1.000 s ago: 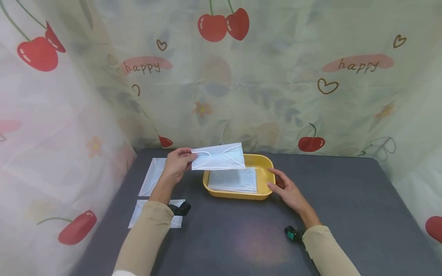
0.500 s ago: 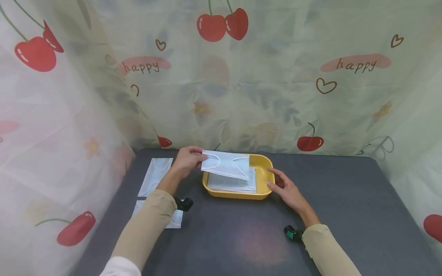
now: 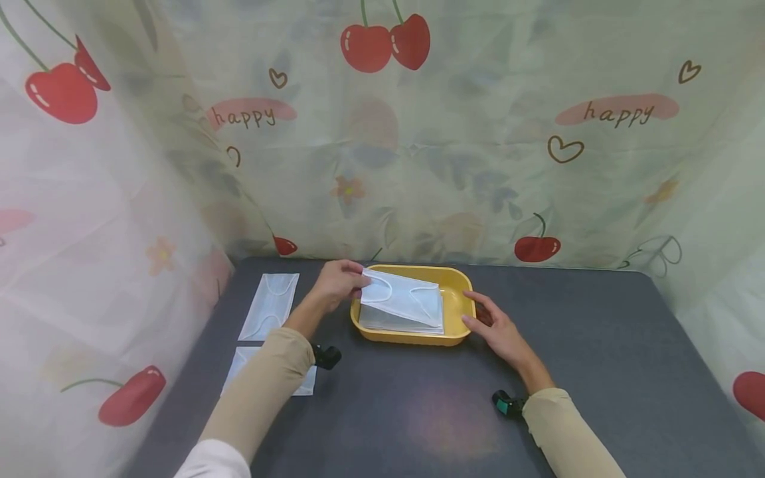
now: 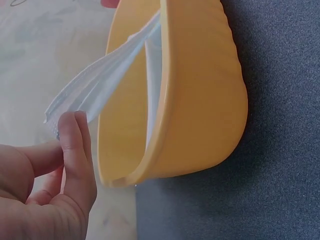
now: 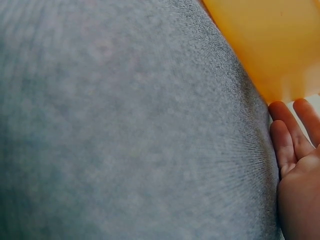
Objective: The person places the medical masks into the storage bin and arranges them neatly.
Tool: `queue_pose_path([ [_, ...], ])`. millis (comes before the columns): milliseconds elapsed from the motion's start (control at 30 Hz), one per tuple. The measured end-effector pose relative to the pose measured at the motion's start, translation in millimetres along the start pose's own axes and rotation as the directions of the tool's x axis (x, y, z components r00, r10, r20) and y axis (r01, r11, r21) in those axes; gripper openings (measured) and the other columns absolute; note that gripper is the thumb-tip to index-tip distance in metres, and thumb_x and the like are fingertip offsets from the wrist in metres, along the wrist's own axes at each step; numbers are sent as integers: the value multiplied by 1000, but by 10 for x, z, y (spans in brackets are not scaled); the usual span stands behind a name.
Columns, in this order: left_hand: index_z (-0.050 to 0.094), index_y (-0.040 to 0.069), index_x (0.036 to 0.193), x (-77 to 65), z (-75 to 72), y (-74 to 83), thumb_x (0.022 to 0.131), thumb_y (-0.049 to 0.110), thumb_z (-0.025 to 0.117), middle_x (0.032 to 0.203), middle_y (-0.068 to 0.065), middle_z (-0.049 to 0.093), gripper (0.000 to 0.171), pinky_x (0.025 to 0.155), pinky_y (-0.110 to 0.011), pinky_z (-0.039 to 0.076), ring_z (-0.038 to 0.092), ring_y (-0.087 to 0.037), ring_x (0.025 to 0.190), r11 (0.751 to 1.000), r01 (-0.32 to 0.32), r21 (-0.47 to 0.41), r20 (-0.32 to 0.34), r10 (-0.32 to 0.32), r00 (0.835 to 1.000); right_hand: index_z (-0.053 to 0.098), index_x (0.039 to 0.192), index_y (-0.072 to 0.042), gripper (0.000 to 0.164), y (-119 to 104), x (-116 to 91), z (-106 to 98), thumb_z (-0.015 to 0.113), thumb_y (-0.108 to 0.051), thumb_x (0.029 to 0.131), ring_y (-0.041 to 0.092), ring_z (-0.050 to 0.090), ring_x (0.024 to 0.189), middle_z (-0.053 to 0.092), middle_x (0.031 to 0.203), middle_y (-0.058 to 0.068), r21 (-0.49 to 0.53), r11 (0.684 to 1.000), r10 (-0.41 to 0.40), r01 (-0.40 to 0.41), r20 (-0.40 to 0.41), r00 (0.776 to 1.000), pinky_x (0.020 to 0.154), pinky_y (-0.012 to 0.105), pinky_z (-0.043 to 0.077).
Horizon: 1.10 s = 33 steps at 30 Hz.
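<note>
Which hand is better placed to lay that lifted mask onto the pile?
Likely the left hand: it pinches one end of the mask over the pile, while the right hand holds none, resting against the tub.

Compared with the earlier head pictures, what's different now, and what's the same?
The left hand has moved right and lower, still pinching the pale blue rectangular ear-loop mask, whose free end now slopes down into the yellow oblong plastic basin, over the stack of masks. Nothing was let go. The right hand stayed at the basin's right edge; the basin and two flat blue masks on the dark grey table stayed put.
</note>
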<state>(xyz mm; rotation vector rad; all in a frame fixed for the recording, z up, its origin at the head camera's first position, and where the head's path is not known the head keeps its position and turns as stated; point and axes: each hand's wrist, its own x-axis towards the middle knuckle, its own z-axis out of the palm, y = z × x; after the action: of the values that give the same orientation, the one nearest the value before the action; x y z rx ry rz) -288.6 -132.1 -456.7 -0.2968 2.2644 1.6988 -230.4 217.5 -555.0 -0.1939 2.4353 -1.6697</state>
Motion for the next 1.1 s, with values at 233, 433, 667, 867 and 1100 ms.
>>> queue_pose_path([
  [233, 65, 1, 120, -24, 38, 13, 90, 6, 75, 104, -11, 68, 33, 87, -40, 62, 65, -15, 78, 1000, -8, -8, 21, 8, 1000, 41, 153, -33, 61, -2, 3, 9, 66, -38, 98, 35, 52, 136, 41, 160, 9, 5, 1000, 14, -14, -10, 1000, 113, 55, 45],
  [433, 64, 1, 117, -22, 68, -5, 88, 4, 76, 97, -9, 67, 31, 75, -33, 63, 65, -14, 73, 1000, -5, -1, 25, 5, 1000, 41, 154, -32, 61, 10, 2, 8, 66, -38, 98, 34, 53, 136, 41, 160, 9, 2, 1000, 11, -11, -10, 1000, 112, 53, 46],
  [667, 65, 3, 119, -52, 60, -1, 85, 8, 81, 104, -12, 69, 38, 69, -30, 63, 65, -15, 75, 995, -28, 98, 27, 26, 999, 41, 154, -32, 61, 11, 1, 11, 66, -37, 98, 34, 53, 137, 41, 160, 9, 13, 1000, 1, -1, -4, 1000, 112, 53, 46],
  [867, 65, 2, 123, -81, 49, 6, 84, 9, 82, 108, -12, 67, 42, 62, -25, 61, 65, -14, 77, 986, -58, 156, 40, 53, 998, 40, 154, -33, 62, 23, 5, 12, 66, -39, 98, 35, 51, 139, 40, 161, 9, 10, 1000, 10, -10, -4, 1000, 114, 56, 45],
  [1100, 68, 2, 128, -133, 9, 59, 84, 8, 81, 114, -15, 69, 46, 65, -28, 63, 68, -13, 75, 977, -97, 188, 27, 94, 995, 40, 154, -33, 62, 21, 7, 13, 66, -40, 98, 34, 51, 138, 39, 161, 9, 1, 1000, 9, -9, -8, 1000, 113, 55, 45],
])
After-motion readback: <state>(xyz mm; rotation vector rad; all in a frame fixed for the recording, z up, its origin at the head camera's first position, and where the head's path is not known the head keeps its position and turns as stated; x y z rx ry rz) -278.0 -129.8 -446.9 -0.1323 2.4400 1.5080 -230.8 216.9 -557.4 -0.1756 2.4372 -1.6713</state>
